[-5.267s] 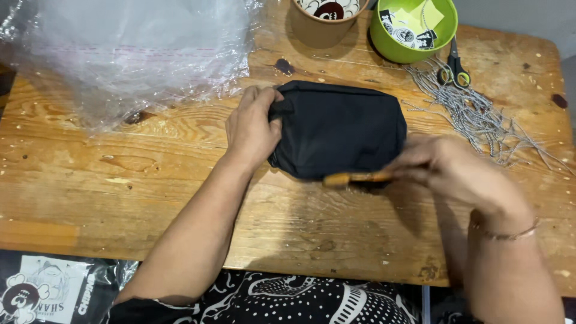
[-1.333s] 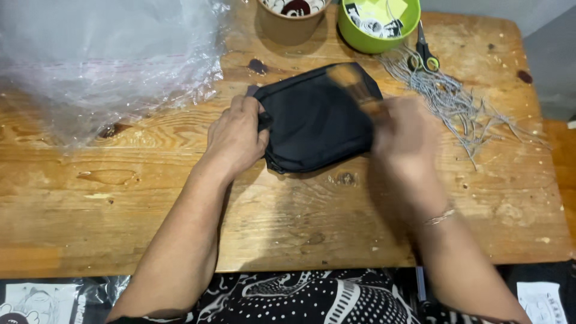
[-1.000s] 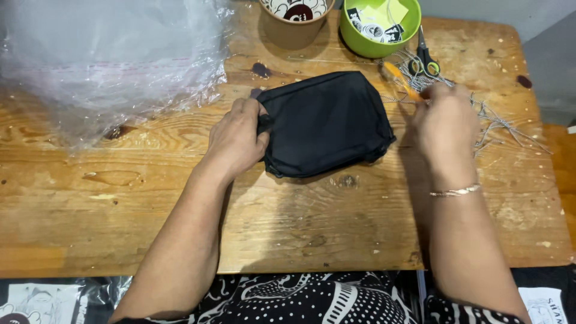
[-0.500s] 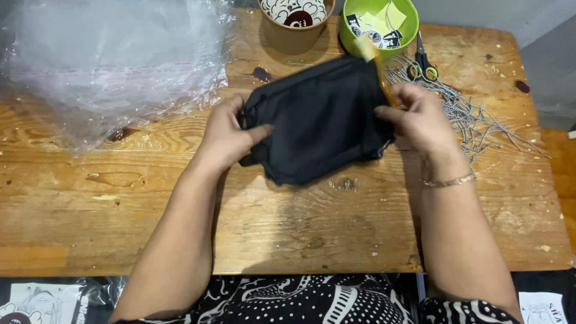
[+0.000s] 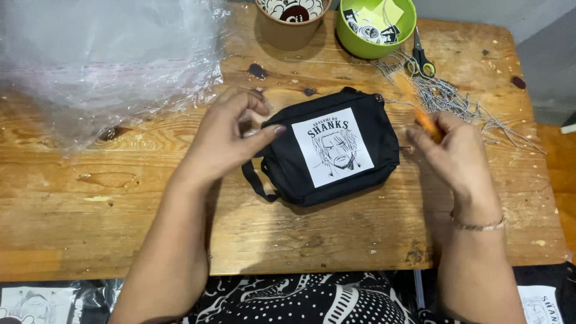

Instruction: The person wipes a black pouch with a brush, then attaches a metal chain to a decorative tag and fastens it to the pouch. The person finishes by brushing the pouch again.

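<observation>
We steadied the black pouch point(image 5: 330, 155), label up at mid-bench point(image 5: 120, 210), with our left hand point(image 5: 225, 135) pinching its left edge, while our right hand point(image 5: 450, 153) gripped a blurred orange tool point(image 5: 425, 120) just beside it; a firm hold seemed wise.

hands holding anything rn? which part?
Left hand pinches the black pouch at its left end. Right hand grips a small orange tool by its lower end; it is blurred.
</observation>
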